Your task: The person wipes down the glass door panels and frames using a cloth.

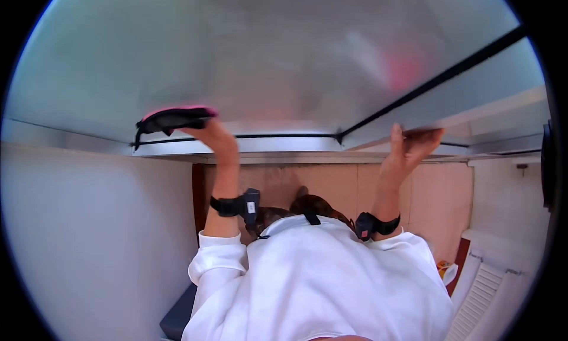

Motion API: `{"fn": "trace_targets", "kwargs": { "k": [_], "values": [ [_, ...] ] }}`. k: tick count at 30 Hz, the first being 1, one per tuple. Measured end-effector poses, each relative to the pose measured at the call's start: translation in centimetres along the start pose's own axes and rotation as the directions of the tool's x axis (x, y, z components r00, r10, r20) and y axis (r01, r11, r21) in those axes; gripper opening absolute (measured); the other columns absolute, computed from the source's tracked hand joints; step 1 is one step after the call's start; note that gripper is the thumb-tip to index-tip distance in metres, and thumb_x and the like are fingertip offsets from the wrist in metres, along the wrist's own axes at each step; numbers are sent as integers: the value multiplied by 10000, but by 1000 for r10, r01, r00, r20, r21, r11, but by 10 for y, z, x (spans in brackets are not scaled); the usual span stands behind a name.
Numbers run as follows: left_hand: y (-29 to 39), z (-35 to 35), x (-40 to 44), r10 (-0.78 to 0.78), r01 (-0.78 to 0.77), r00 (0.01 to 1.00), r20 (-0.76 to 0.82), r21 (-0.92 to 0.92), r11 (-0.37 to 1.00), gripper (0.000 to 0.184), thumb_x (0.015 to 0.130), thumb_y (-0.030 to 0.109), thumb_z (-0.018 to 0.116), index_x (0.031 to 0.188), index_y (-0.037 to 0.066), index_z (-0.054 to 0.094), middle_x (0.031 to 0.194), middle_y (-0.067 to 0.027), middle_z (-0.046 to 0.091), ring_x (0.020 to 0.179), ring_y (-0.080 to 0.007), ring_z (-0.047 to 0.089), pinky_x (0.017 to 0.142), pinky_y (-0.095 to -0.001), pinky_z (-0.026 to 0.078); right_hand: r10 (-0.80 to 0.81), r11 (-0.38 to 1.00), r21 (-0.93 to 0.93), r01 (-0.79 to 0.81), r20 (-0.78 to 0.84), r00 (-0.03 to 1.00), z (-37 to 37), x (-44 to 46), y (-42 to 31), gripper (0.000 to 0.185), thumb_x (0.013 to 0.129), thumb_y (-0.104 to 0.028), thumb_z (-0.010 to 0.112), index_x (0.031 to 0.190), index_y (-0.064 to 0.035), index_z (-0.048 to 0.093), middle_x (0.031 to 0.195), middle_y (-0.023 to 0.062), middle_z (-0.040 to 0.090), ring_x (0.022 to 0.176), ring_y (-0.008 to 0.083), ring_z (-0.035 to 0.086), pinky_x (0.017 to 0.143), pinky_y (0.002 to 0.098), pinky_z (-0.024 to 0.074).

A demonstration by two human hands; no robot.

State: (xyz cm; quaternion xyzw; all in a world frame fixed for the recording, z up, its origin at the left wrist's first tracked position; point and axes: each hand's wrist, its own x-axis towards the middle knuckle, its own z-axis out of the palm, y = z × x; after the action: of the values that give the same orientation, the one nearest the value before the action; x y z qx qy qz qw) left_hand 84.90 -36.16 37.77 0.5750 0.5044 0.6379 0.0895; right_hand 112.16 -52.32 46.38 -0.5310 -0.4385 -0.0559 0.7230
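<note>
My left hand point(218, 137) is raised at the lower edge of a large greyish, glass-like panel point(266, 51). It holds a black cloth-like piece with a pink edge point(176, 121) against the panel, and that piece hides most of my fingers. On the right, my right hand point(406, 153) grips the lower edge of a pale framed panel point(438, 104), thumb up on the near side. Its fingers go partly out of sight behind that edge. Black strips point(438, 80) run along the panel borders. Each forearm wears a black strapped device point(251, 206).
A white wall point(100, 222) stands close on the left. Pinkish tiles point(378, 184) lie below. At lower right are a white ribbed radiator point(480, 299) and a yellow and white package point(448, 271). A dark grey box-like object point(177, 314) is at lower left.
</note>
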Motion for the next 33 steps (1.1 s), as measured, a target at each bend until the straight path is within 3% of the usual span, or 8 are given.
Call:
{"fn": "trace_targets", "kwargs": {
  "k": [2,6,11,14,19,24,27,33],
  "values": [
    [41,32,-27,221,-222,975,15,20,975,755,940,321,418,1430,-75,1,1483,-313,28,1353,-467,115,1104,-536,-11,-24,1000,8,24,27,999,0,-1,-3,809,804,80,623,1437,-20,129,1455,128,251,1288,202,307,1059,343,257],
    [93,66,-64,544,-636,755,367,203,745,375,758,377,632,1084,192,616,1210,-75,472,1116,-347,401,892,-562,296,-14,998,68,10,55,998,1,0,-9,807,793,85,637,1431,-16,152,1438,129,284,1270,207,335,1037,346,298],
    [131,96,-81,729,-870,384,566,-42,491,433,811,195,531,1241,226,553,1295,84,505,1136,-90,468,854,-353,379,101,995,-1,-100,1,995,1,-4,-4,817,771,68,680,1412,11,177,1382,158,362,1198,237,424,997,361,361],
    [145,86,-70,733,-883,452,507,139,448,635,792,157,504,1388,340,383,1332,168,469,1184,11,415,940,-272,294,16,1000,8,-16,-24,1000,8,2,-12,809,762,38,713,1393,40,206,1344,176,395,1158,247,462,965,372,410],
    [100,55,-41,802,-966,258,538,166,199,593,833,180,496,1392,337,375,1304,189,490,1143,-5,449,934,-235,283,68,994,-80,-68,-7,998,-10,8,8,753,768,54,699,1377,47,256,1298,200,467,1122,260,510,953,372,433],
    [24,0,-24,639,-830,547,541,255,495,397,823,252,574,1216,308,559,1253,144,529,1122,-50,464,952,-325,291,6,999,-52,-7,-16,1000,2,14,-11,680,786,33,689,1351,62,312,1258,196,505,1066,246,535,921,364,448],
    [-5,-46,6,371,-552,816,444,408,727,384,724,317,642,1028,89,587,1249,-141,473,1196,-346,399,1012,-586,267,-23,987,-158,24,8,1000,-6,20,-6,656,802,-3,672,1344,78,312,1241,212,506,1074,267,538,918,366,454],
    [-93,-109,70,96,-120,991,92,319,940,723,925,391,440,1419,-68,178,1498,-303,81,1399,-450,64,1135,-503,95,-14,960,-281,14,5,1000,6,18,-22,579,819,-3,617,1319,72,336,1256,219,480,1077,277,538,921,363,449]
  ]
}}
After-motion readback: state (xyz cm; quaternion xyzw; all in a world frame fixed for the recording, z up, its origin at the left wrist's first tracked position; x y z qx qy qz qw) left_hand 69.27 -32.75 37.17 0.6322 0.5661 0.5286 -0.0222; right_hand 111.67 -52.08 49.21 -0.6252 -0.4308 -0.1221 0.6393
